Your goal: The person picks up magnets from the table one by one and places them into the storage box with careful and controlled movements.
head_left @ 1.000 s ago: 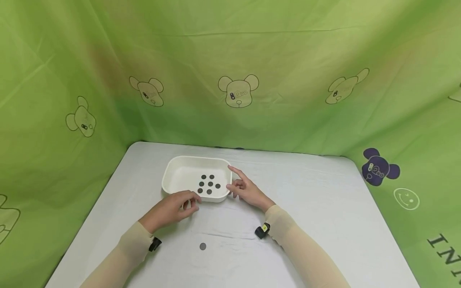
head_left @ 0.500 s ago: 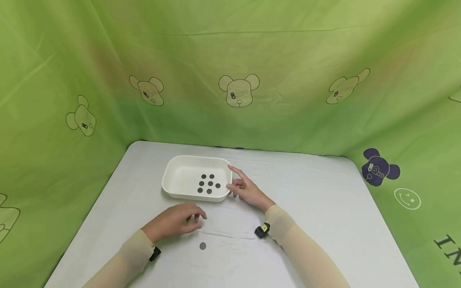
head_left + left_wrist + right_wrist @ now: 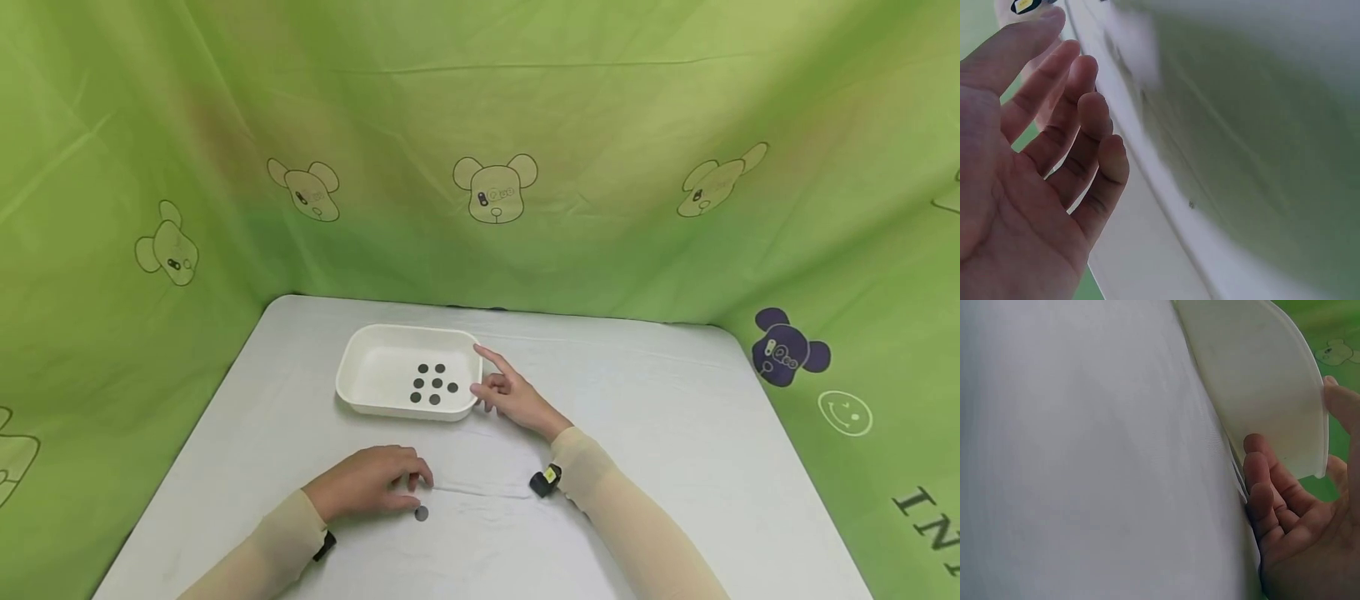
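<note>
A white rectangular tray [image 3: 372,371] with rounded corners lies toward the back of the table in the head view. Several small dark grey round discs [image 3: 437,383] are in its right half. One more grey disc [image 3: 422,514] lies on the tabletop near the front. Just beside it is my left hand [image 3: 367,482], palm inward, fingers loosely bent with nothing between them; in the left wrist view the fingers [image 3: 1088,115] look bare. My right hand [image 3: 517,402] holds the tray's right end, thumb and forefinger at the rim, other fingers [image 3: 1260,465] curled by the outer wall.
The table [image 3: 637,400] has a white cover with a few creases. Green curtains [image 3: 495,100] printed with bear faces hang around its back and sides. A black wrist device [image 3: 546,481] sits at the right sleeve's cuff.
My left hand has come away from the tray's front edge, moving down toward the loose disc. My right hand and the tray stay where they were.
</note>
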Available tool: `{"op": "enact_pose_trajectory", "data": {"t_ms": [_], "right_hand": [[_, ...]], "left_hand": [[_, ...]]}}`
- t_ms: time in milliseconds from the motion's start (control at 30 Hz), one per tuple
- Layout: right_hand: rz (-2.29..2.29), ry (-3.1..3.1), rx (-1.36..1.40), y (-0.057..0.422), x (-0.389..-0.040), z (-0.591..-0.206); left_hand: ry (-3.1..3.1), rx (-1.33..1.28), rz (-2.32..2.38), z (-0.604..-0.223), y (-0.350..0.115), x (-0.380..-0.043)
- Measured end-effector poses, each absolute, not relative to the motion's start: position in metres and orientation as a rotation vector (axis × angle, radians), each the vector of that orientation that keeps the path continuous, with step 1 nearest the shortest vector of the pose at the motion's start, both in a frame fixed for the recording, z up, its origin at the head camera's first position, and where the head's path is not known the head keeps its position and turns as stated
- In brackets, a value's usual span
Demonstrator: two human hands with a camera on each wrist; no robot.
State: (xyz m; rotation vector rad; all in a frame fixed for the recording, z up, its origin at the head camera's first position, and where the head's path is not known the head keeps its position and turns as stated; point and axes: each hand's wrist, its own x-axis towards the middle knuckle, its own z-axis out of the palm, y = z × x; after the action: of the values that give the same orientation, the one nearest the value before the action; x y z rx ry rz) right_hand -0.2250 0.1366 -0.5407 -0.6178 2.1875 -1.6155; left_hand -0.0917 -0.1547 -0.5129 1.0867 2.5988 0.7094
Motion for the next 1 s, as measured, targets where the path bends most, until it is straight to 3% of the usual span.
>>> {"op": "enact_pose_trajectory", "data": {"t_ms": [1000], "right_hand": [[-1.601, 2.215, -0.625, 0.1364, -0.2237, -0.5413]], "left_hand": [[2.594, 1.121, 0.634, -0.5217, -0.153, -0.0821]]}}
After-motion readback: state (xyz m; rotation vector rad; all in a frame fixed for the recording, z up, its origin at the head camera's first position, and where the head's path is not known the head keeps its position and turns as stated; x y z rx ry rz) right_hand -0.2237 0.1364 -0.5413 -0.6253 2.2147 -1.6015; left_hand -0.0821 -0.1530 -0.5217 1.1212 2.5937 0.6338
